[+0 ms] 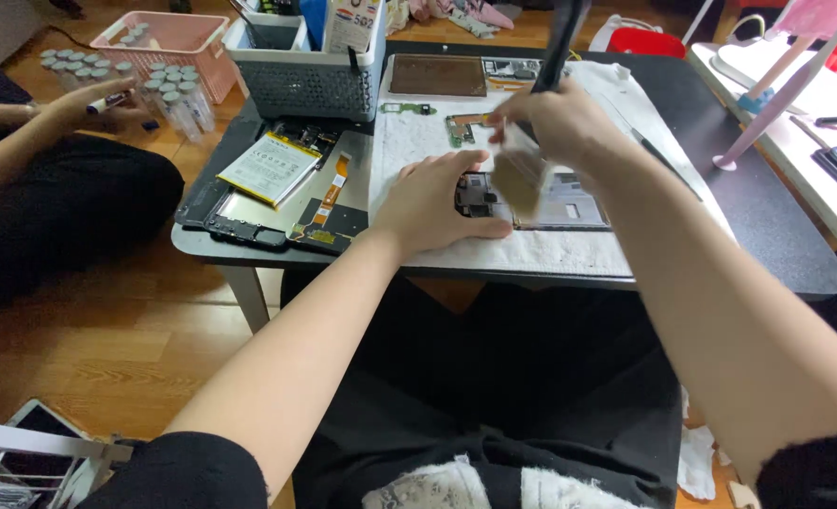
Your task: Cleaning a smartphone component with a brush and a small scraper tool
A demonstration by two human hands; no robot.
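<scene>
The opened phone (541, 200) lay on the white cloth (531, 253). My left hand (437, 203) pressed it flat, fingers together. My right hand (555, 123) fingers pinched a brush (520, 174)

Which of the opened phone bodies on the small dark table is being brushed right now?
The opened phone body on the white towel, pinned by the left hand under the right hand's brush. The other opened phone, with the white-and-yellow battery, lies untouched at left.

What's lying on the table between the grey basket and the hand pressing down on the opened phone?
In the head view, between the grey basket and the left hand lie a small green circuit board and bare white mat.
</scene>
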